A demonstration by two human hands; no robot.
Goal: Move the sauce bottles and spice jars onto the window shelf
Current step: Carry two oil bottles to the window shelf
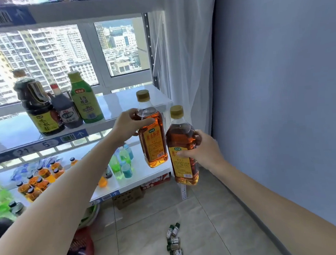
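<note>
Forearms: both reach out from the bottom corners of the head view, nearest thing to the lens, each ending in a bottle.
Left hand [130, 126]: fingers and thumb wrapped round the shoulder of the left amber bottle [152, 132], held upright in the air just off the front edge of the window shelf [121, 102], near its right end.
Right hand [201, 149]: curled round the middle of the right amber bottle [182, 146], also upright and airborne, lower and further right, out past the shelf's right corner.
Already up there: dark soy bottle [37, 104], a smaller dark bottle [64, 108] and the green bottle [84, 99] stand bunched together toward the left part of the window shelf, close to its front edge.
Free room: the right half of that shelf looks bare, so there's plenty of space for these two, I'd say.
Still to go: little spice jars [174, 240] lie scattered in a loose pile on the floor tiles, well apart from the shelf, none touched yet.
Lower shelf [143, 179]: loads of small orange, green and blue bottles; can't tell if those count for the job.
Progress guess: roughly halfway. Three bottles placed, two in hand, and all the jars left.
</note>
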